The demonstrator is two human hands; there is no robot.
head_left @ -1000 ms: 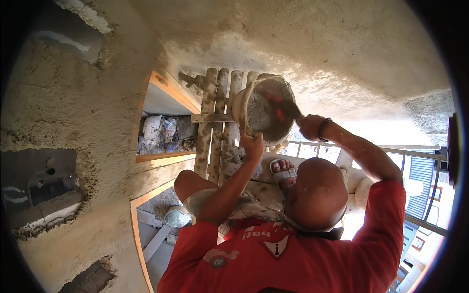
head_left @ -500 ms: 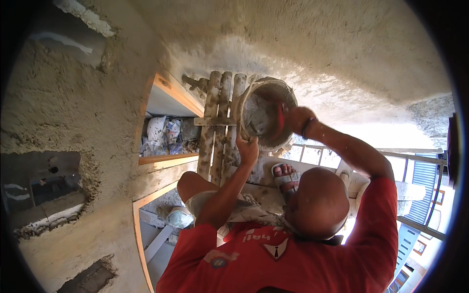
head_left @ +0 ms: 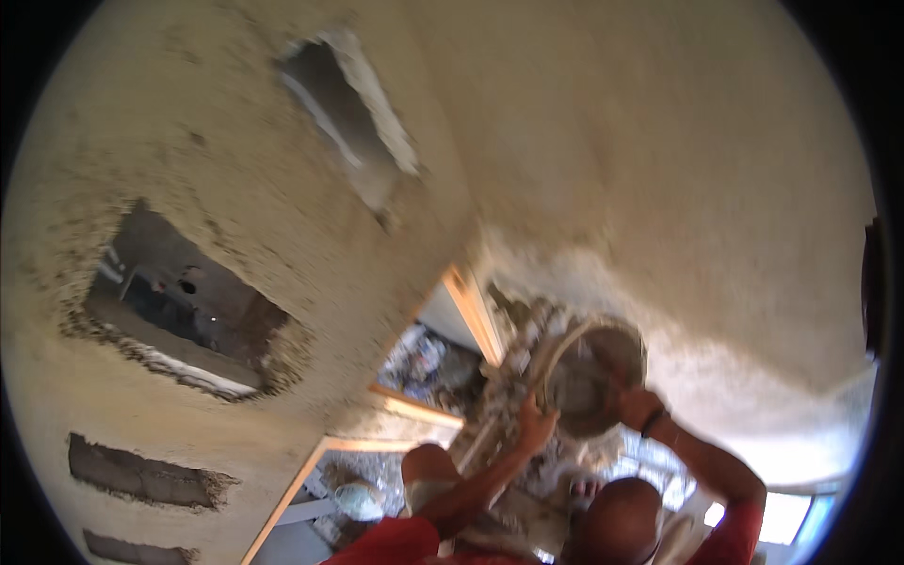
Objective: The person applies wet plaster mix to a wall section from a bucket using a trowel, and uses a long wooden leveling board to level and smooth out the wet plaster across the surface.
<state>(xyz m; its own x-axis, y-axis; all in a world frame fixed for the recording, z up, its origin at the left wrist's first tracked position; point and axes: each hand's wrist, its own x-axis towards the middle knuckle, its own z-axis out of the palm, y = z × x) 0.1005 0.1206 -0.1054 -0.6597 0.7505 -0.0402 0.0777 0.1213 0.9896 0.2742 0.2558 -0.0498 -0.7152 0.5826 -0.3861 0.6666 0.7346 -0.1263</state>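
Clearly, the left forearm (head_left: pixel 480 478) is slanting up and to the right, while the right arm (head_left: pixel 711 457) is bending at the elbow and pointing inward. The left hand (head_left: pixel 538 425) is gripping the near left rim of a round bucket (head_left: pixel 617 343). At its right side, the right hand (head_left: pixel 641 408) is curling into a closed grip, seemingly holding a tool (head_left: pixel 615 389) that is blurring into the interior. The bucket is sitting between both hands, just beyond the person's head (head_left: pixel 617 523).
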